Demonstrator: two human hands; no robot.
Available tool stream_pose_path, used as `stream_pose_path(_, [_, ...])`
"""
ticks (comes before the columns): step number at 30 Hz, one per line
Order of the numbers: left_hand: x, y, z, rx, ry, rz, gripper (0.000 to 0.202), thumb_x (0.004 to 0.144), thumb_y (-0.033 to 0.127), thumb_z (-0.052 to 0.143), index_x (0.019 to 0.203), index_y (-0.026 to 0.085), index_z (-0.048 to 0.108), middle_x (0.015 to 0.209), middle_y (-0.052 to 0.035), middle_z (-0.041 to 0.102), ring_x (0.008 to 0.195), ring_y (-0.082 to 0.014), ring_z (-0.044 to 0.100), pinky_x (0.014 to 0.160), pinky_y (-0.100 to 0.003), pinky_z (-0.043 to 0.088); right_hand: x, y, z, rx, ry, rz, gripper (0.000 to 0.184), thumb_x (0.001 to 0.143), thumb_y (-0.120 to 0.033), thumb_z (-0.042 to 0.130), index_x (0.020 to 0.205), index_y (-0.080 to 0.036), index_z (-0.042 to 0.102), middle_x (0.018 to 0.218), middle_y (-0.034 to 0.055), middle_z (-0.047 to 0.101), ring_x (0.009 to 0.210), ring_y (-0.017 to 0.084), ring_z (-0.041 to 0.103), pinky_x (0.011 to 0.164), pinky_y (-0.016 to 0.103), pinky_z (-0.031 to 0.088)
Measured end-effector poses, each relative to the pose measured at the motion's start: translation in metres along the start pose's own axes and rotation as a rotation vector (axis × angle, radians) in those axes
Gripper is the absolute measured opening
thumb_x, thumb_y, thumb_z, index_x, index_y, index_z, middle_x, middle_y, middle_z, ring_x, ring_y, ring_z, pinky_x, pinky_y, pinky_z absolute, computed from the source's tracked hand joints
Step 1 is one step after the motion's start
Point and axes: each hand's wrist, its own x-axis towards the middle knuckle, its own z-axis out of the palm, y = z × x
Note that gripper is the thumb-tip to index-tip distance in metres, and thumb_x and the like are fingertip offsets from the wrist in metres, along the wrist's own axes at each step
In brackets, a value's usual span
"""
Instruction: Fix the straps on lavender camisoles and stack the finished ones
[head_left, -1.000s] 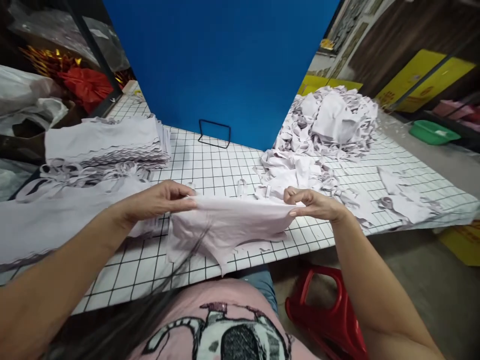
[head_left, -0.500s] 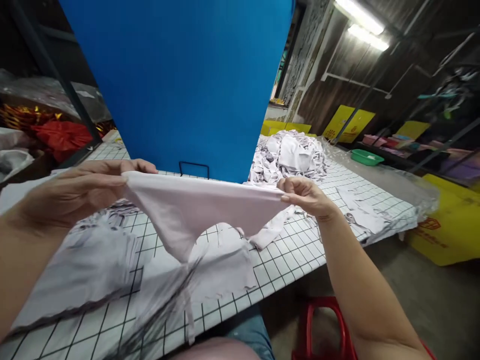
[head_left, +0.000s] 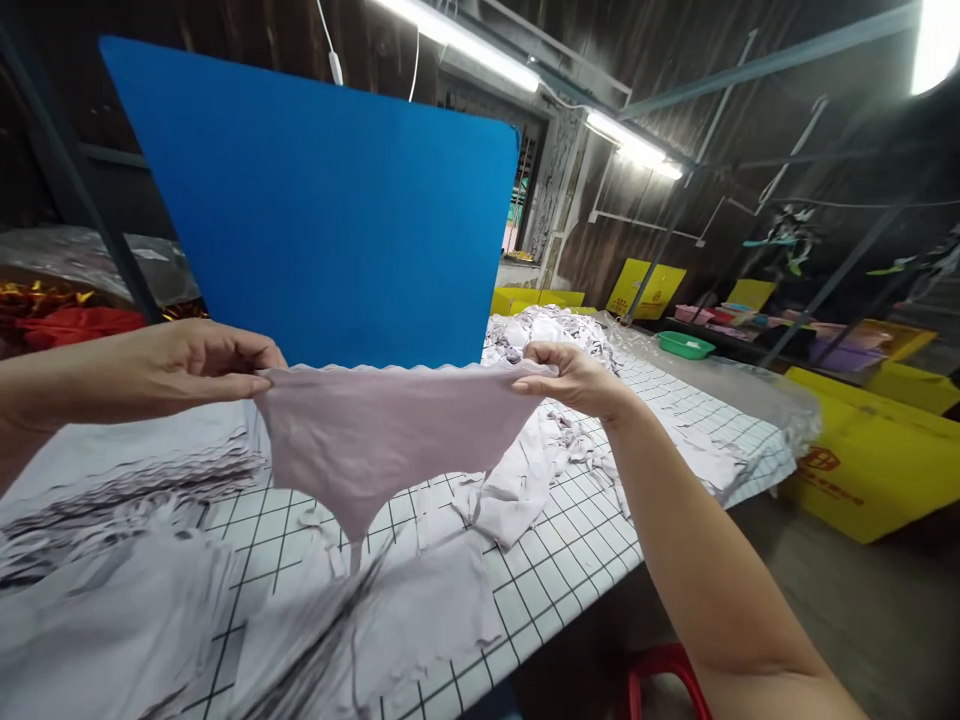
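Observation:
A pale mauve pair of panties [head_left: 390, 415] with a scalloped top edge is stretched between my two hands above the table. My left hand [head_left: 202, 368] pinches its left upper corner between thumb and fingers. The right upper corner is pinched by my right hand [head_left: 570, 378]. The garment narrows downward to a thin strip. Below it lies a fanned stack of pale fabric pieces [head_left: 427, 605], and more stacked pieces [head_left: 112, 620] lie to the left.
A blue board [head_left: 330, 230] stands behind the garment. A heap of pale cloth [head_left: 555, 325] lies at the back of the grid-patterned table [head_left: 555, 575]. To the right are a green basin [head_left: 685, 346], a yellow box [head_left: 885, 460] and a red stool [head_left: 667, 665].
The view has tilted up, showing the blue board's top edge. The panties now hang flatter with their scalloped edge upward; both hands still grip the corners.

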Motion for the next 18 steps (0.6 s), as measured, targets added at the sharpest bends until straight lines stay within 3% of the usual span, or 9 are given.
stream_pose_path(4, [0.002, 0.003, -0.005, -0.007, 0.000, 0.010, 0.043, 0.081, 0.057, 0.055, 0.093, 0.020, 0.072, 0.091, -0.0060, 0.071, 0.081, -0.0186, 0.066, 0.070, -0.030, 0.056, 0.008, -0.005, -0.001, 0.175, 0.075, -0.037, 0.045, 0.068, -0.037, 0.085, 0.068, -0.018, 0.045, 0.071, -0.0041, 0.050, 0.065, 0.008, 0.047, 0.056, 0.021, 0.036])
stream_pose_path(7, [0.002, 0.001, -0.001, -0.005, -0.020, 0.056, 0.035, 0.087, 0.047, 0.051, 0.094, 0.020, 0.071, 0.090, -0.0047, 0.071, 0.080, -0.0171, 0.065, 0.069, -0.027, 0.055, 0.011, 0.000, 0.002, 0.236, 0.085, 0.019, 0.046, 0.062, -0.036, 0.088, 0.073, -0.019, 0.047, 0.072, -0.0046, 0.054, 0.064, 0.009, 0.051, 0.055, 0.021, 0.039])
stream_pose_path(10, [0.000, -0.006, 0.008, -0.038, -0.018, 0.112, 0.031, 0.089, 0.036, 0.044, 0.079, 0.018, 0.068, 0.081, -0.0031, 0.068, 0.074, -0.0150, 0.060, 0.067, -0.025, 0.051, 0.012, 0.006, 0.004, 0.215, 0.098, 0.107, 0.047, 0.058, -0.039, 0.090, 0.082, -0.019, 0.055, 0.080, -0.0014, 0.062, 0.071, 0.012, 0.059, 0.058, 0.023, 0.044])
stream_pose_path(14, [-0.005, -0.009, 0.028, -0.185, -0.069, 0.116, 0.032, 0.088, 0.030, 0.041, 0.063, 0.017, 0.056, 0.072, -0.0009, 0.062, 0.073, -0.0146, 0.056, 0.074, -0.028, 0.049, 0.013, 0.008, 0.009, 0.141, 0.070, 0.165, 0.045, 0.060, -0.045, 0.087, 0.074, -0.018, 0.054, 0.077, 0.0007, 0.062, 0.073, 0.015, 0.060, 0.060, 0.025, 0.043])
stream_pose_path(16, [-0.004, -0.002, 0.044, -0.222, -0.058, 0.083, 0.027, 0.090, 0.034, 0.045, 0.075, 0.019, 0.061, 0.080, -0.0005, 0.063, 0.079, -0.0156, 0.057, 0.078, -0.029, 0.048, 0.016, 0.005, 0.016, 0.011, 0.048, 0.163, 0.042, 0.062, -0.047, 0.085, 0.070, -0.018, 0.055, 0.074, -0.0003, 0.060, 0.071, 0.014, 0.057, 0.059, 0.025, 0.040])
stream_pose_path(18, [0.002, 0.013, 0.064, -0.244, -0.009, 0.036, 0.025, 0.091, 0.041, 0.051, 0.100, 0.023, 0.065, 0.100, -0.0020, 0.066, 0.094, -0.0188, 0.060, 0.085, -0.031, 0.049, 0.020, 0.001, 0.028, -0.129, 0.006, 0.166, 0.038, 0.065, -0.047, 0.082, 0.069, -0.018, 0.058, 0.072, -0.0013, 0.058, 0.068, 0.012, 0.053, 0.059, 0.025, 0.036])
